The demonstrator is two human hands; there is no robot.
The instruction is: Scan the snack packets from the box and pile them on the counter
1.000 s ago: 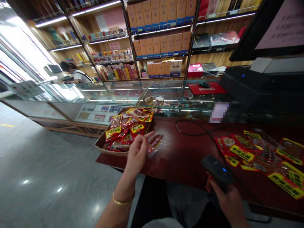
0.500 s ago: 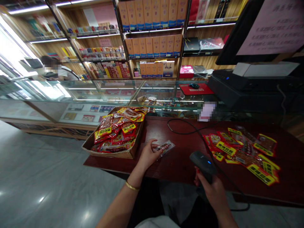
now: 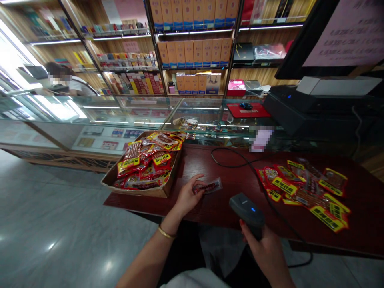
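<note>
My left hand [image 3: 189,195] is closed on one end of a small clear snack packet [image 3: 212,186] with dark lettering, held low over the dark red tabletop [image 3: 198,160]. My right hand [image 3: 264,244] grips a black barcode scanner [image 3: 246,210] that shows a blue light; its head points up and left, toward the packet but apart from it. Left of my left hand stands an open cardboard box [image 3: 163,191] heaped with red and yellow snack packets [image 3: 150,156]. To the right of the scanner, several similar packets [image 3: 312,196] lie in a loose pile on the table.
The scanner's black cable [image 3: 228,165] loops across the table. Behind it stand a glass display counter [image 3: 138,108], a mouse [image 3: 246,106] on a red mat, and a monitor [image 3: 300,44] at right. A person [image 3: 79,86] is at the far left.
The scanner has moved left, closer to the packet, in my right hand. The packet has turned a little in my left hand and lies flatter. My view has shifted slightly.
</note>
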